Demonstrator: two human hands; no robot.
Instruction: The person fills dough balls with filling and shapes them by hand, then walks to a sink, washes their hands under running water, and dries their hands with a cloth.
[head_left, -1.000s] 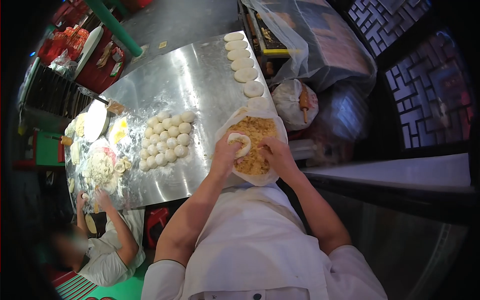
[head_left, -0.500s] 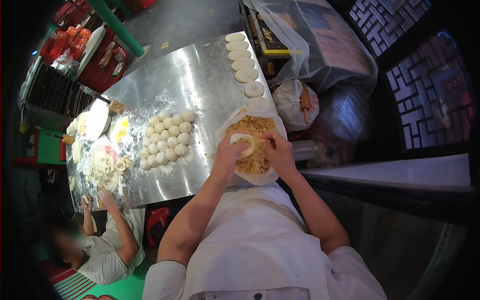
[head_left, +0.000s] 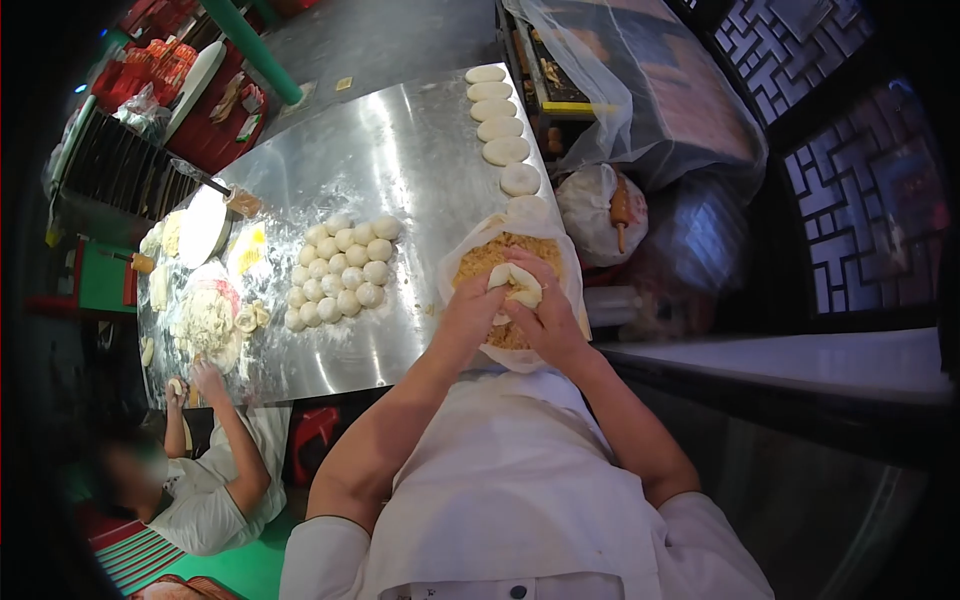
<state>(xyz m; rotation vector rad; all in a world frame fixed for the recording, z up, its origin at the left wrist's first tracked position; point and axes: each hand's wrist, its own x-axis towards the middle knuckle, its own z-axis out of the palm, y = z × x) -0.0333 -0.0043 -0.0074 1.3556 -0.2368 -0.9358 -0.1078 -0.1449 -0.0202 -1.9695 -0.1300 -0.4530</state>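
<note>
A piece of dough (head_left: 516, 284) with its rim gathered around a small opening is held between my two hands. My left hand (head_left: 472, 312) is closed around its left side. From the right, my right hand (head_left: 550, 312) grips the same dough with its thumb and fingers. Beneath both hands lies a cloth-lined container of crumbly yellow-brown filling (head_left: 508, 249). Beyond it, flattened dough rounds (head_left: 506, 151) form a line along the table's right edge. Several dough balls (head_left: 345, 262) sit grouped on the steel table (head_left: 420, 150) to the left.
At the lower left another person (head_left: 215, 490) handles a small dough piece by a floury pile of dough (head_left: 207, 318). A rolling pin (head_left: 620, 206) rests on a white bag to the right. Plastic sheeting (head_left: 640, 90) covers a rack at the upper right.
My right hand has moved left from over the filling onto the dough. The dough's wide opening has narrowed as its rim was gathered. The camera view has shifted slightly.
</note>
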